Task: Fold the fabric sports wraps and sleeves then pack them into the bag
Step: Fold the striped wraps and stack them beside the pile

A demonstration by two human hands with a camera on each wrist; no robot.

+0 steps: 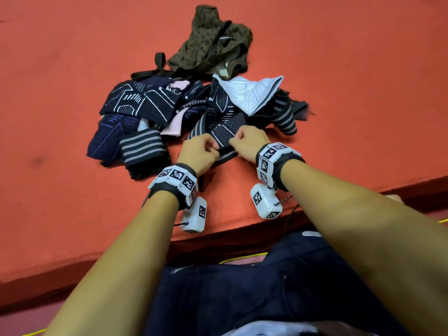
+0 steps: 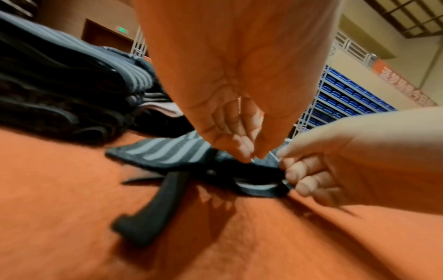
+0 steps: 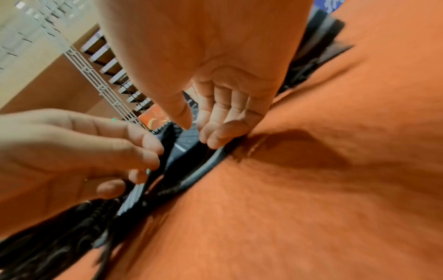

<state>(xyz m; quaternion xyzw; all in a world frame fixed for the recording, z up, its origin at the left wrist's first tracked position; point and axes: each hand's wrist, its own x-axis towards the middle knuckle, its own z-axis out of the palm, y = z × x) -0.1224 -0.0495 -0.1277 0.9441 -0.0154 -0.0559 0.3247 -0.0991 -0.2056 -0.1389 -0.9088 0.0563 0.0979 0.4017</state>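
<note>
Orange mat (image 1: 72,93) holds a heap of wraps (image 1: 145,112). Left hand (image 1: 198,151) and right hand (image 1: 249,141) both pinch the near edge of one dark sleeve (image 1: 224,132), just before a camouflage bag (image 1: 213,42).

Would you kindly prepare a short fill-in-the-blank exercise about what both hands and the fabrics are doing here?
1. The left hand and right hand both pinch one dark ____ wrap.
2. The pile lies on a ____ surface.
3. The camouflage-patterned bag lies ____ the pile, farther from the person.
4. The pale blue piece lies on the pile's ____ side.

Missing words: quilted; red; beyond; right
</note>
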